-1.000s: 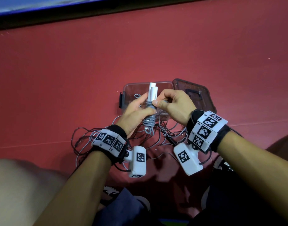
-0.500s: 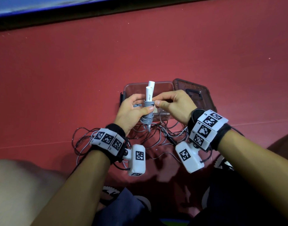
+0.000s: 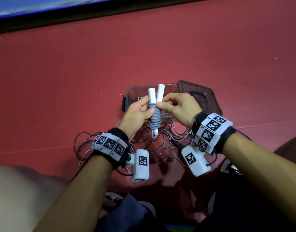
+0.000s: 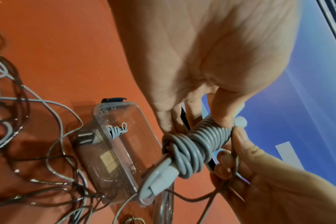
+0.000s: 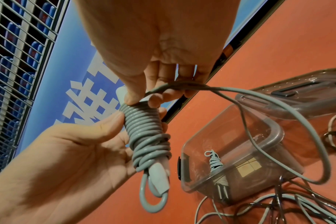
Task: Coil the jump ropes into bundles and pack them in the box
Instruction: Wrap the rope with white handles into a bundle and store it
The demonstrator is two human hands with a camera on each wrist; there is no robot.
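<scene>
Left hand [image 3: 139,113] is gripping the grey rope bundle [image 3: 154,116] while right hand [image 3: 178,107] is pinching the cord's free end, which needs tucking snugly under the top wraps

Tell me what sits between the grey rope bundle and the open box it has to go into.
Nothing visible blocks the way. The grey rope bundle, gripped by the left hand and right hand, hangs right over the clear box, whose lid is off. One small coiled bundle already lies inside.

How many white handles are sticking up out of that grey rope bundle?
2. The left handle and the right handle stand side by side above the grey coil, between the left hand and right hand. More handles may hide in the loose ropes.
</scene>
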